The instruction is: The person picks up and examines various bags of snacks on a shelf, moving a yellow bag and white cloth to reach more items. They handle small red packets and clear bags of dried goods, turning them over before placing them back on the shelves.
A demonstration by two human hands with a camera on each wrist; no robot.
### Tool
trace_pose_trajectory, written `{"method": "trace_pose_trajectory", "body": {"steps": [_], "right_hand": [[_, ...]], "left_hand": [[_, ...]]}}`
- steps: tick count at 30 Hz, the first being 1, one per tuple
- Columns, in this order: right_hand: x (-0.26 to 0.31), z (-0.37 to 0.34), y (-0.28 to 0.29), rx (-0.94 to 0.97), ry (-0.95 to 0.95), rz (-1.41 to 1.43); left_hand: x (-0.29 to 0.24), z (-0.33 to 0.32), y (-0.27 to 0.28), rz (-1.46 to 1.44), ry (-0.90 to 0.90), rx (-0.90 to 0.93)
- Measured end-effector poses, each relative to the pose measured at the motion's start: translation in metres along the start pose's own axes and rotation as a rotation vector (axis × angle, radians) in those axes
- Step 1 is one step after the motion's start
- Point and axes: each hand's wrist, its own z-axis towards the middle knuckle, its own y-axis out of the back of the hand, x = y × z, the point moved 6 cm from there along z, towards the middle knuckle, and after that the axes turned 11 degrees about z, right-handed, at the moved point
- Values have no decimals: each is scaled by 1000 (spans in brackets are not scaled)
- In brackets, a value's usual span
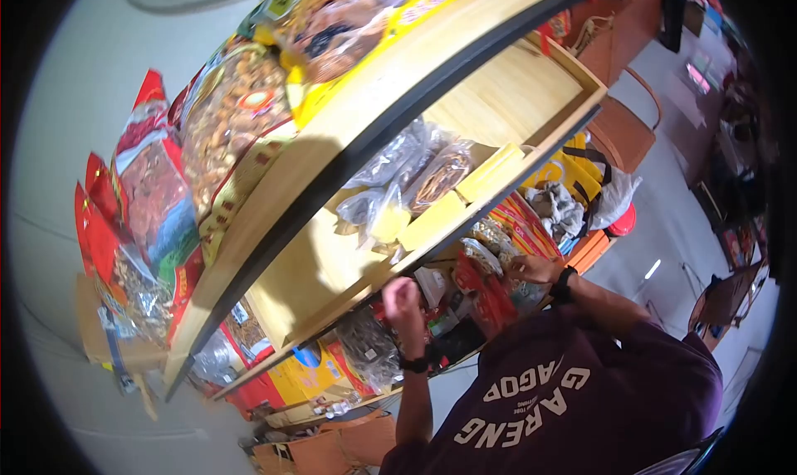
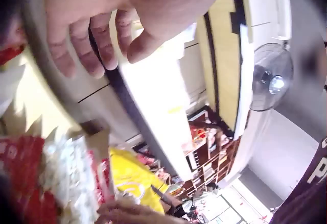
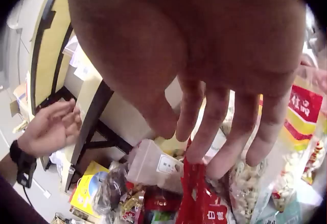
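My left hand (image 1: 404, 309) is raised beside the drawer's near edge, palm turned up in the right wrist view, fingers loosely bent and holding nothing. A wooden drawer (image 1: 299, 297) is pulled out under the tabletop, with clear-bagged goods (image 1: 440, 176) and yellow boxes (image 1: 490, 175) inside. Over the packed bags below it hangs my right hand (image 1: 535, 269), fingers pointing down and fairly straight. Its fingertips (image 3: 217, 168) overlap the top of a red bag (image 3: 204, 198). Clear bags of pale pieces (image 3: 248, 188) lie right by these fingers.
Large bags of nuts (image 1: 237, 118) and dried goods crowd the tabletop (image 1: 332, 131), which has a dark curved edge. Below stand a grey-white box (image 3: 153, 168), dark bags (image 1: 369, 346) and a yellow package (image 1: 307, 380). Brown chairs (image 1: 623, 131) stand beyond. A fan (image 2: 273, 78) is farther off.
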Motion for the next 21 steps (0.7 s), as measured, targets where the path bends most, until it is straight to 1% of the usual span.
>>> {"method": "trace_pose_trajectory", "body": {"steps": [1, 2, 3, 5, 6, 9, 11, 12, 14, 15, 16, 20, 21], "right_hand": [[10, -1, 3, -14, 33, 28], [15, -5, 4, -49, 16, 68], [16, -6, 2, -36, 35, 58], [12, -5, 2, -14, 74, 29], [-2, -1, -3, 56, 30, 80], [-4, -6, -3, 72, 10, -16], [-6, -7, -4, 101, 17, 4], [-6, -6, -4, 119, 20, 12], [-3, -6, -2, 120, -5, 6], [-3, -6, -1, 120, -19, 3], [-2, -5, 1, 123, -23, 5], [-2, -1, 6, 111, -44, 41], [-2, -1, 5, 108, -51, 55]], "left_hand": [[-22, 15, 7, 14, -127, -39], [-47, 28, 12, 107, -189, -82], [-70, 39, 16, 197, -254, -125], [-95, 64, 19, 175, -274, -99], [-110, 74, 17, 251, -306, -76], [-143, 105, 13, 450, -393, -22], [-147, 128, 12, 543, -430, 23], [-152, 137, 6, 551, -546, 111], [-130, 157, -1, 534, -488, 284], [-129, 160, -8, 524, -458, 372], [-127, 159, -15, 487, -357, 413], [-115, 162, -19, 548, -507, 267], [-117, 159, -18, 530, -470, 259]]}}
